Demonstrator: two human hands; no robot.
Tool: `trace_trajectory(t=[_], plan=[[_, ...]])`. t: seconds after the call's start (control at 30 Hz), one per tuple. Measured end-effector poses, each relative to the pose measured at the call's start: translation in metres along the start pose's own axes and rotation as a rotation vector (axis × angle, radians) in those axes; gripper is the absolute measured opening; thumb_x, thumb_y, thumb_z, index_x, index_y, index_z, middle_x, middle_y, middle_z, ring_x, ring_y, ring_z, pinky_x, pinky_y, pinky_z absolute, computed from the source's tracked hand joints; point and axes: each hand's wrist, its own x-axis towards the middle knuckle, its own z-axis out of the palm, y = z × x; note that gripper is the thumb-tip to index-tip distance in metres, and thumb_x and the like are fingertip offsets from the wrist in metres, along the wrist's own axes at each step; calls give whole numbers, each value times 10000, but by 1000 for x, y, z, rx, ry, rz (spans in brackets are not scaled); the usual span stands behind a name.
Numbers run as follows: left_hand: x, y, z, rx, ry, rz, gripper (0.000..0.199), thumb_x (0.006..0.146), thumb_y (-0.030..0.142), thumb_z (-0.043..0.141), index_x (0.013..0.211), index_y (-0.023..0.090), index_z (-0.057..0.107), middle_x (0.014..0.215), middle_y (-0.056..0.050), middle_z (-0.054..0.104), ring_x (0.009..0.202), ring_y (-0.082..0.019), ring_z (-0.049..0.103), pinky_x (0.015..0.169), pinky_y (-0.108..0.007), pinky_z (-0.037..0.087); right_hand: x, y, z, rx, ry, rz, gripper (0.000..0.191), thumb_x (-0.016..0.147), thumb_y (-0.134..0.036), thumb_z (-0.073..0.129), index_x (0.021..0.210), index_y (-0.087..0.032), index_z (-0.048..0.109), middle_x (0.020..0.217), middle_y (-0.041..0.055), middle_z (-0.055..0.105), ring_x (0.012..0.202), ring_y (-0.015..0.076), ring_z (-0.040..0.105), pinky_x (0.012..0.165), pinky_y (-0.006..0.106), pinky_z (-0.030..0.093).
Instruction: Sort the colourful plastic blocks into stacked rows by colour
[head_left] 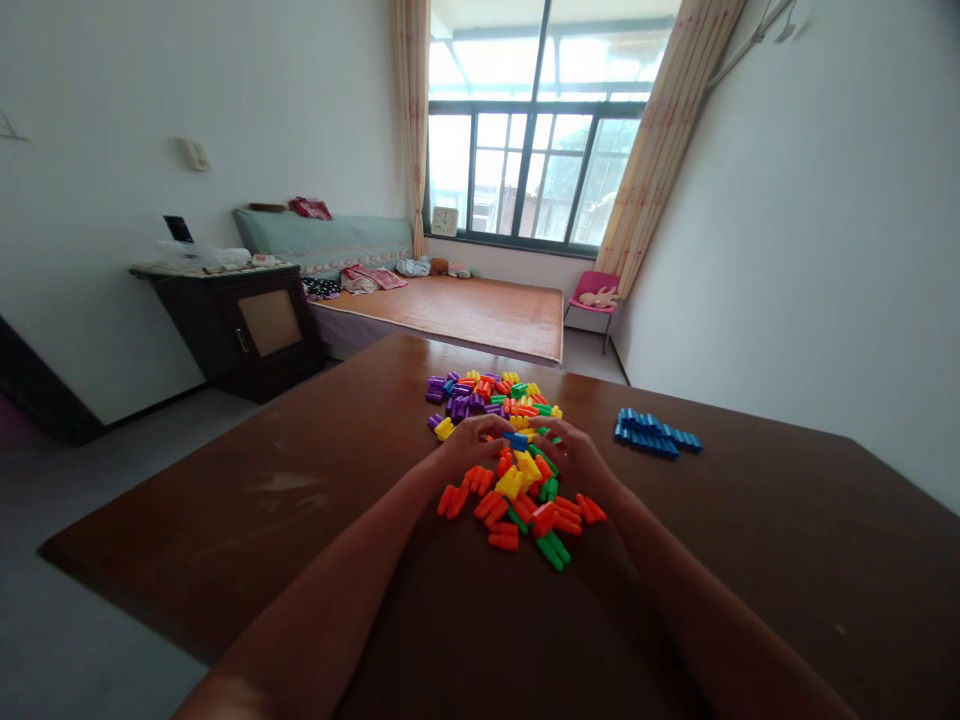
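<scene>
My left hand (474, 446) curves over the middle of a pile of bullet-shaped plastic building blocks. Its fingertips meet a blue block (516, 440), which they seem to pinch. Opposite it, my right hand (571, 452) has its fingers apart and bent over the pile, close to the blue block and some green blocks (543, 458). Yellow blocks (511, 483), orange-red blocks (493, 508) and a green block (553, 551) lie nearer to me, between my forearms. Behind my hands are purple blocks (461, 404) mixed with other colours. My fingers partly hide the pile's centre.
Joined blue blocks (649, 433) lie in rows to the right on the brown table (315, 500). Beyond the table are a bed (465, 305), a dark cabinet (255, 325) and a pink chair (595, 290) below a window.
</scene>
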Motion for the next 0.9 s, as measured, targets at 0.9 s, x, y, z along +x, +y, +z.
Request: trace_trajectory(t=[0.9], plan=[[-1,-31,-52,108,366,-121,404,716,499,666,934,161,704,848,-67,726,807,-223,688,625,-293,552,-79,200,-158,-703,675,680,318,742,-497,566,692,-190,633,655,70,641,516,178,514,544,329,417]])
